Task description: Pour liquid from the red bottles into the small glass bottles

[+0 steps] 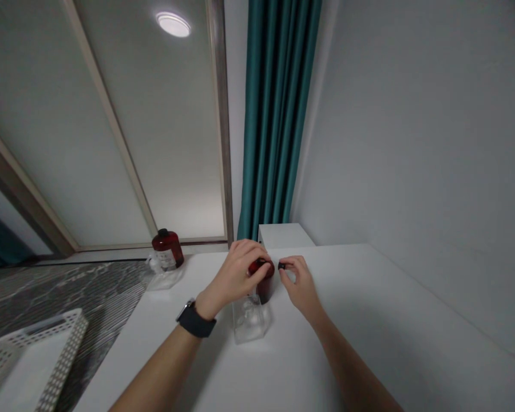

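Note:
A dark red bottle [265, 289] stands upright on the white table [317, 366]. Around its shoulder curl the fingers of my left hand [240, 266], which wears a dark watch at the wrist. Just right of the bottle, my right hand [299, 283] pinches a small black cap [282, 266] between thumb and fingertips, apart from the bottle. In front of the bottle lies a clear plastic bag [249, 323]. Part of the bottle's top is hidden by my left fingers.
Another dark red bottle [171, 246], black-capped and labelled, stands at the table's far left corner beside a clear plastic bag [165, 279]. A white perforated basket [62, 360] sits lower left, off the table. A white cabinet [285, 234] and green curtain [278, 114] are behind; a wall borders the right.

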Demonstrator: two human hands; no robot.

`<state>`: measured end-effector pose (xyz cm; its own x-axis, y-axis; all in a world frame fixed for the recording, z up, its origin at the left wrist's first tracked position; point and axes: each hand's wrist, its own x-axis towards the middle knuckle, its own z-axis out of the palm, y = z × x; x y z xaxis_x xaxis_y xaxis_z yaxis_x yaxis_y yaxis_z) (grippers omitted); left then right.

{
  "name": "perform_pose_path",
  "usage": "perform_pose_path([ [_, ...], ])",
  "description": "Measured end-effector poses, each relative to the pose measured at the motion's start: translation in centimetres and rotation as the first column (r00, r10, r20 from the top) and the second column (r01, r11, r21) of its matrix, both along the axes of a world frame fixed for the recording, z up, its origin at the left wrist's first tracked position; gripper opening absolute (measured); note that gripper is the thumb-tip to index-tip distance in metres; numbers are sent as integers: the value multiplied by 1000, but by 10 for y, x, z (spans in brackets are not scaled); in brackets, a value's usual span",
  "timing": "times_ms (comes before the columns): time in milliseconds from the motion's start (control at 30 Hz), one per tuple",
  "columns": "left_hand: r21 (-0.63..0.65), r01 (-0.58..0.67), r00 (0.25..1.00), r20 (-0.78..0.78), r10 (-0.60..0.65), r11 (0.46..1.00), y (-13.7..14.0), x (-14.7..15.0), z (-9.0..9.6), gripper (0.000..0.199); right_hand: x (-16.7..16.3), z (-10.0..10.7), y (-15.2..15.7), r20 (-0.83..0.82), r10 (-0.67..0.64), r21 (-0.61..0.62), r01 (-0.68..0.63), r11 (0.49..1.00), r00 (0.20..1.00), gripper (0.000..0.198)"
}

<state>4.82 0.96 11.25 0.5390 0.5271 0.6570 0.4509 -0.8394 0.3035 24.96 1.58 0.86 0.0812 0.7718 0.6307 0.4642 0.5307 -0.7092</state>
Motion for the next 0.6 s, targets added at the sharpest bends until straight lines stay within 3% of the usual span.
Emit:
perform_pose_path([
  [200,5,-5,1000,12,5,1000,-11,-7,6,13,20,-32,15,181,-27,-63,39,997,983,23],
  [333,-50,-20,999,32,21,999,-17,-21,0,12,21,-42,16,321,-36,-88,68,994,946,31],
  [467,-173,-74,996,35,81,982,-22,-46,-20,14,20,-44,14,451,-54,-101,111,989,891,23],
  [600,-304,-117,987,67,143,945,-35,-67,-53,16,17,-44,13,515,-69,-106,144,984,854,25],
])
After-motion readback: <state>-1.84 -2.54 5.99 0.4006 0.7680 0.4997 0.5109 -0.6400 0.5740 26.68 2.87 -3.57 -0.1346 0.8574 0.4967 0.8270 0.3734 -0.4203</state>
